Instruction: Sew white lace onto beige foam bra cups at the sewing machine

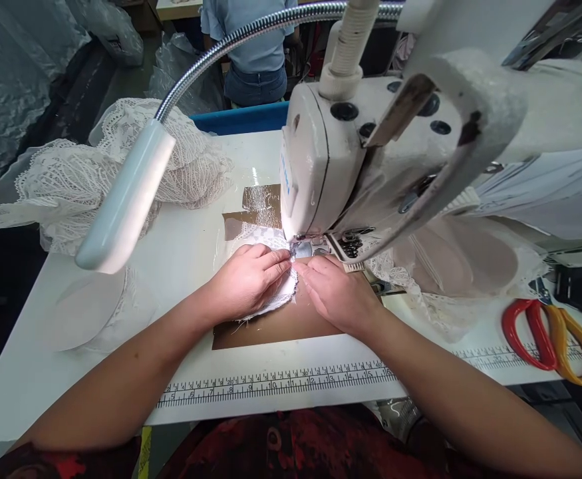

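Note:
A piece of white lace fabric [278, 297] lies under the head of a white sewing machine [315, 153], on a brown sheet taped to the table. My left hand [251, 276] presses on the lace from the left, its fingers held together at the edge close to the needle area. Just right of it, my right hand [338, 289] pinches the lace edge between thumb and fingers. The fingertips of both hands nearly meet in front of the presser foot. The needle itself is too small to make out.
A lamp [126, 199] on a bendy metal neck hangs at left. White lace [181, 159] is heaped behind it; cut pieces [91, 309] lie nearer. Beige cups with lace [465, 259] and red-and-yellow scissors [553, 339] sit right. A ruler tape [271, 388] edges the table. A person [255, 53] sits beyond.

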`<control>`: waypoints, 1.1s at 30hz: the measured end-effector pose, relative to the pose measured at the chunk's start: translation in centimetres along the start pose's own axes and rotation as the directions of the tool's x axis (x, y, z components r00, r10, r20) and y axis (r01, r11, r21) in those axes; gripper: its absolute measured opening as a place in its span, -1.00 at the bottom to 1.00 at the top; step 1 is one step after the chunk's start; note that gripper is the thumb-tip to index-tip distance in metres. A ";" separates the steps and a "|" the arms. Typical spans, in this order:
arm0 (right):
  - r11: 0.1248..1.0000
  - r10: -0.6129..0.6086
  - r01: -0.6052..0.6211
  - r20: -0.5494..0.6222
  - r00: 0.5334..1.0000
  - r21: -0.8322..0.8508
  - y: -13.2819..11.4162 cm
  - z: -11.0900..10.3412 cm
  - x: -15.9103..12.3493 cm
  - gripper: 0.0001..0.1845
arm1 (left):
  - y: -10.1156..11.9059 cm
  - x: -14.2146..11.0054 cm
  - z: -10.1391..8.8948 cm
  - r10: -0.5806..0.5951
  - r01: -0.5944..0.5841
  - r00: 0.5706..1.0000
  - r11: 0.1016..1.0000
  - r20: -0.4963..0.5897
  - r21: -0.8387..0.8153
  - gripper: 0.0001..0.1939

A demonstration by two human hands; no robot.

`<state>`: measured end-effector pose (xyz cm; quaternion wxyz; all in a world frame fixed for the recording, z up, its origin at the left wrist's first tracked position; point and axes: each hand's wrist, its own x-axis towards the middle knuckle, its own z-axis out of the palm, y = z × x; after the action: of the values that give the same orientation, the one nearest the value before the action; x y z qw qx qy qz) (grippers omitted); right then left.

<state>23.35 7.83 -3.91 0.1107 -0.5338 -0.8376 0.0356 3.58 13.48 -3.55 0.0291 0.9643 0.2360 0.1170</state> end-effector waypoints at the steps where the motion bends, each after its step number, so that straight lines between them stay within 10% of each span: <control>1: 1.000 -0.001 0.001 0.002 1.000 0.002 0.0 0.0 0.0 -0.59 | 0.0 0.0 0.0 -0.001 0.001 1.000 1.000 -0.006 -0.012 -0.67; 33: 0.997 0.053 -0.048 -0.088 0.995 0.055 1.0 0.8 0.0 -0.63 | -0.1 -0.6 -0.3 0.004 -0.001 0.999 0.997 0.034 -0.082 -0.64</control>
<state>24.08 8.33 -4.90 0.1611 -0.5527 -0.8169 0.0367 2.96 13.30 -3.38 0.0725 0.9644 0.2293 0.1103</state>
